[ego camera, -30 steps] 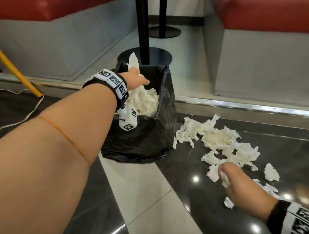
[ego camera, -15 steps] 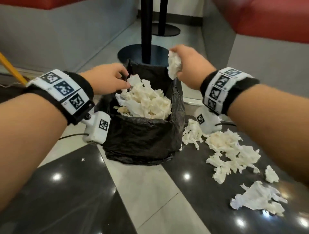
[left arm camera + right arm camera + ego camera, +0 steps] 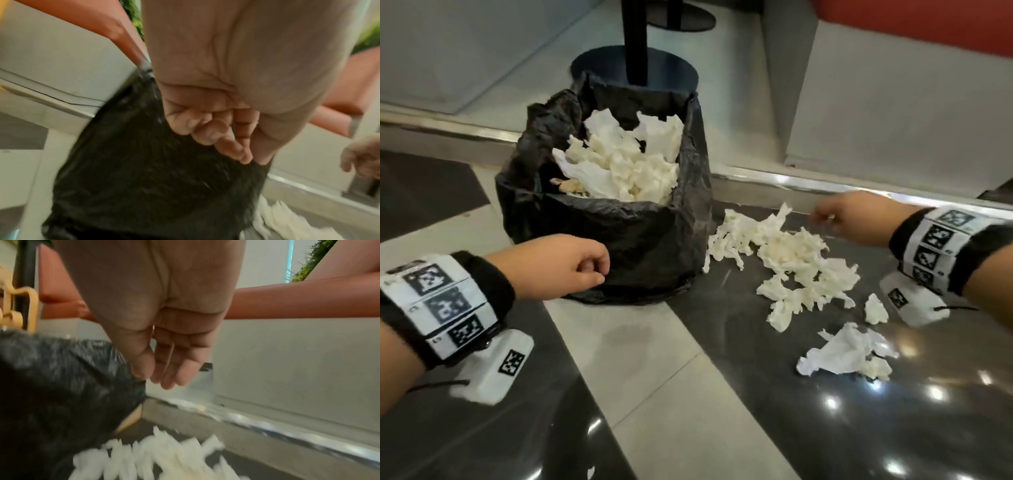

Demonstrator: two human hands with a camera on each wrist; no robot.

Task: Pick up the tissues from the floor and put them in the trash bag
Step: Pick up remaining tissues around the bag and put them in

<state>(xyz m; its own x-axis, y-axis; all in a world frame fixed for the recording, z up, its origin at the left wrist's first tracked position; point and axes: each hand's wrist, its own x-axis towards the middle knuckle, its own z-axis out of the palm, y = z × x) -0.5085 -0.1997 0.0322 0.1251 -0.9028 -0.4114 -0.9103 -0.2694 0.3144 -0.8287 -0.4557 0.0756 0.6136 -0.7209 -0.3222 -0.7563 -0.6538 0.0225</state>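
Black crinkled trash bag (image 3: 619,233) brimmed with tissues (image 3: 801,260); left hand (image 3: 561,263) seemingly curled empty, right hand (image 3: 856,219) relaxed, empty.

The trash bag (image 3: 626,240) is standing in front of me, just before the table base (image 3: 654,68), with tissues (image 3: 626,161) piling inside it. My left hand (image 3: 561,263) is hanging by the bag's near left side. To the bag's right, loose tissues (image 3: 798,260) are lying on the floor (image 3: 654,394), the nearest touching the bag, with a separate crumpled clump (image 3: 846,353) lying nearer me. My right hand (image 3: 856,219) is hovering at the pile's far right edge.
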